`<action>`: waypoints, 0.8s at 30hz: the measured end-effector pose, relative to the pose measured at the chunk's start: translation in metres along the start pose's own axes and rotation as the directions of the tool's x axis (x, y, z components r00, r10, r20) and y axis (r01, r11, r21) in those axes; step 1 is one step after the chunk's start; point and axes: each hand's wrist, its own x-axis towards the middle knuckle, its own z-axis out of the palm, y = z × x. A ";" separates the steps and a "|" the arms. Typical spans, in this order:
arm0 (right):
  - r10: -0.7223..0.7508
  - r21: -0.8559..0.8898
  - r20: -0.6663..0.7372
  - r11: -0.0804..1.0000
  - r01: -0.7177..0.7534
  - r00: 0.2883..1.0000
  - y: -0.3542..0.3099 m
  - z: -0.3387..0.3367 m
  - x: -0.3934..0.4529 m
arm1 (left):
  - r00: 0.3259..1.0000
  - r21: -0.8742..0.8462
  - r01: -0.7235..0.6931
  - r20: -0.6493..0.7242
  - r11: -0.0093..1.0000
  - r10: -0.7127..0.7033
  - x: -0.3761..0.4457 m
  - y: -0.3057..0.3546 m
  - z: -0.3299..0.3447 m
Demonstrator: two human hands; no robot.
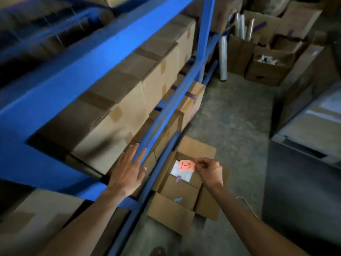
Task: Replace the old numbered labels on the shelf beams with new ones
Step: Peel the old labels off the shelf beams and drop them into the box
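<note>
A right hand (210, 170) pinches an orange label (187, 166) marked "1-5" by its edge, at 3 o'clock from the blue beam (162, 111) and above an open box (184, 191) on the floor. The left hand (127, 170) lies flat, fingers straight, against the beam. The label likely goes on best if held level and pressed on from one edge, then smoothed flat along the beam's face.

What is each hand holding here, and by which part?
The right hand pinches the orange "1-5" label by its right edge. The left hand holds nothing; it rests flat against the blue shelf beam.
</note>
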 end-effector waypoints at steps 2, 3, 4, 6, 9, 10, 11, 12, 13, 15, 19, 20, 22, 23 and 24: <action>0.042 -0.036 -0.019 0.998 -0.043 0.999 0.034 0.013 0.010 | 0.999 -0.035 0.004 0.033 0.999 -0.003 0.017 -0.006 0.030; 0.061 -0.052 -0.026 0.997 -0.063 0.998 0.047 0.019 0.013 | 0.998 -0.048 0.005 0.056 0.999 -0.002 0.024 -0.008 0.043; 0.074 -0.069 -0.019 0.995 -0.075 0.997 0.061 0.025 0.016 | 0.997 -0.058 0.009 0.083 0.998 -0.005 0.031 -0.010 0.053; 0.115 -0.092 -0.006 0.989 -0.115 0.993 0.090 0.042 0.026 | 0.994 -0.062 0.002 0.107 0.998 0.005 0.045 -0.018 0.078; 0.185 -0.135 0.015 0.974 -0.181 0.983 0.123 0.064 0.040 | 0.993 -0.073 -0.036 0.109 0.997 0.044 0.066 -0.031 0.105; 0.199 -0.151 0.020 0.969 -0.194 0.980 0.135 0.072 0.045 | 0.991 -0.070 -0.058 0.112 0.996 0.066 0.071 -0.035 0.117; 0.214 -0.164 0.025 0.964 -0.207 0.976 0.142 0.078 0.050 | 0.991 -0.059 -0.082 0.103 0.995 0.088 0.076 -0.039 0.124; 0.224 -0.170 0.026 0.961 -0.216 0.974 0.150 0.085 0.055 | 0.989 -0.035 -0.111 0.094 0.993 0.114 0.080 -0.043 0.133; 0.229 -0.180 0.031 0.959 -0.220 0.973 0.154 0.089 0.059 | 0.988 0.000 -0.129 0.084 0.992 0.129 0.083 -0.044 0.137; 0.234 -0.205 0.031 0.953 -0.223 0.972 0.165 0.100 0.069 | 0.989 0.081 -0.140 0.063 0.987 0.135 0.084 -0.045 0.146; 0.304 -0.344 0.021 0.897 -0.279 0.952 0.176 0.113 0.078 | 0.991 0.195 -0.134 0.018 0.972 0.133 0.080 -0.043 0.152; 0.312 -0.365 0.014 0.886 -0.286 0.950 0.177 0.116 0.081 | 0.991 0.206 -0.132 0.025 0.970 0.130 0.080 -0.043 0.152; 0.328 -0.395 0.008 0.869 -0.298 0.945 0.181 0.121 0.086 | 0.992 0.211 -0.128 0.036 0.969 0.123 0.081 -0.042 0.151; 0.333 -0.413 0.008 0.860 -0.300 0.943 0.182 0.126 0.090 | 0.992 0.211 -0.128 0.040 0.969 0.122 0.082 -0.042 0.152; 0.336 -0.431 0.004 0.850 -0.302 0.942 0.183 0.129 0.093 | 0.992 0.212 -0.127 0.041 0.969 0.121 0.081 -0.041 0.152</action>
